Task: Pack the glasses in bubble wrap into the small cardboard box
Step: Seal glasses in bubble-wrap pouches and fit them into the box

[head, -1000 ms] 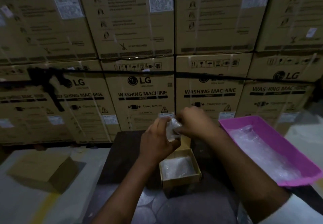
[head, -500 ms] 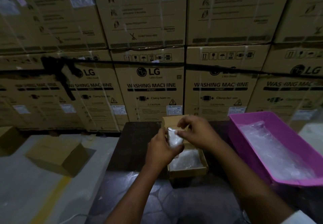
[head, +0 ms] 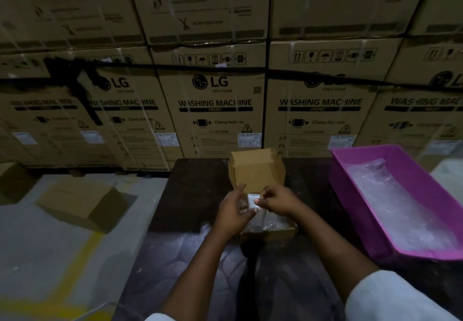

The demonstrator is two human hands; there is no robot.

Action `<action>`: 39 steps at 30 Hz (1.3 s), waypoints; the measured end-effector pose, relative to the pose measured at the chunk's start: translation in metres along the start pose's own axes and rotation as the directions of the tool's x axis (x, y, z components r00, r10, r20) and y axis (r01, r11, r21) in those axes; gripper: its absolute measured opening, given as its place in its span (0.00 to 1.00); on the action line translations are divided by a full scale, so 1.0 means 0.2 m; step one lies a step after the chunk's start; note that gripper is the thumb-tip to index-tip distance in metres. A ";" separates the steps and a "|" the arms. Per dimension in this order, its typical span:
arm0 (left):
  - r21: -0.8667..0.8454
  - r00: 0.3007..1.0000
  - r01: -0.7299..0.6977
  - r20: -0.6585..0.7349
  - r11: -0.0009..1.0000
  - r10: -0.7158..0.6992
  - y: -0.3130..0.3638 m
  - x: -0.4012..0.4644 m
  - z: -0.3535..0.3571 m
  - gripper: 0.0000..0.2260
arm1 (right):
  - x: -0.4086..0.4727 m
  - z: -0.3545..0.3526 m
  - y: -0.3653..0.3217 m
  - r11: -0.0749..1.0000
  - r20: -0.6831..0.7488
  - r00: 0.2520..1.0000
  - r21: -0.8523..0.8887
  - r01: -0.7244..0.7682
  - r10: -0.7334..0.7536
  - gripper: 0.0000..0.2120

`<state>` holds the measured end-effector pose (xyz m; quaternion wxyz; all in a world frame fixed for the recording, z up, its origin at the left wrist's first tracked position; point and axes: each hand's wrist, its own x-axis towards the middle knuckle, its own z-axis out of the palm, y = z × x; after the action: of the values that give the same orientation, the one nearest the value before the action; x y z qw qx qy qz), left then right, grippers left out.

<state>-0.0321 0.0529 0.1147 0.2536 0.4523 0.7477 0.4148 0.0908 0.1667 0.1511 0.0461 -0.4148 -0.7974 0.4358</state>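
Left hand (head: 234, 211) gripping bubble-wrapped bundle (head: 251, 201) from the left, thumb across its front. Right hand (head: 276, 201) pinching the bundle's top right edge, fingers curled. Bundle held just above the small cardboard box (head: 269, 233), lid flap up behind. Contents of the wrap too dim and blurred to make out. More clear wrap inside the box, partly hidden by both hands. Pink tray (head: 345, 183) to the right, cut off at the frame edge, holding bubble wrap (head: 400, 208).
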 end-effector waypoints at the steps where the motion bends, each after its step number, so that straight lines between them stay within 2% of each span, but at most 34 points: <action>1: 0.027 1.000 -0.029 0.000 0.999 0.029 -0.01 0.02 0.01 0.30 | 0.02 0.00 0.01 1.000 0.020 1.000 -0.001 -0.011 0.011 0.09; 4: 0.039 1.000 -0.021 -0.002 0.999 0.021 -0.06 0.08 0.05 0.23 | 0.13 0.03 0.05 0.999 0.020 0.999 0.015 -0.034 0.034 0.09; 7: 0.070 1.000 0.022 -0.008 0.997 -0.022 -0.09 0.12 0.08 0.22 | 0.21 0.08 0.09 0.998 0.023 0.999 0.031 -0.048 0.047 0.11; 12: 0.202 0.997 0.056 -0.070 0.978 -0.042 -0.15 0.12 0.15 0.13 | 0.29 0.16 0.16 0.991 0.071 0.993 0.085 -0.099 0.093 0.17; 15: 0.251 0.993 0.099 -0.086 0.963 -0.080 -0.17 0.11 0.20 0.07 | 0.36 0.24 0.27 0.987 0.045 0.991 0.092 -0.130 0.127 0.23; 19: 0.457 0.990 0.093 0.055 0.885 -0.132 -0.13 0.13 0.25 0.11 | 0.40 0.31 0.34 0.980 0.063 0.984 0.102 -0.170 0.164 0.16; 21: 0.525 0.984 0.104 0.071 0.845 -0.166 -0.14 0.15 0.27 0.12 | 0.40 0.32 0.34 0.979 0.030 0.986 0.122 -0.166 0.164 0.16; 24: 0.577 0.985 0.092 0.068 0.812 -0.160 -0.16 0.16 0.29 0.12 | 0.38 0.33 0.34 0.993 -0.062 0.994 0.090 -0.081 0.087 0.15; 27: 0.620 0.986 0.076 0.068 0.781 -0.150 -0.17 0.13 0.29 0.12 | 0.31 0.35 0.33 0.999 -0.115 0.993 0.026 0.024 -0.021 0.04; 31: 0.637 0.991 0.018 0.090 0.771 -0.098 -0.19 0.10 0.26 0.15 | 0.21 0.37 0.37 0.981 -0.184 0.968 -0.120 0.152 -0.172 0.13; 35: 0.662 0.981 -0.142 0.195 0.736 0.014 -0.22 0.11 0.22 0.19 | 0.16 0.37 0.39 0.942 -0.037 0.962 -0.215 0.258 -0.272 0.21; 39: 0.706 0.957 -0.218 0.291 0.674 0.005 -0.24 0.14 0.21 0.20 | 0.16 0.36 0.38 0.919 0.019 0.962 -0.289 0.266 -0.273 0.26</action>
<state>-0.0356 0.0812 0.0522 0.1231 0.6121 0.7805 0.0323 0.0859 0.1633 0.0413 0.0530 -0.3081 -0.9014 0.2995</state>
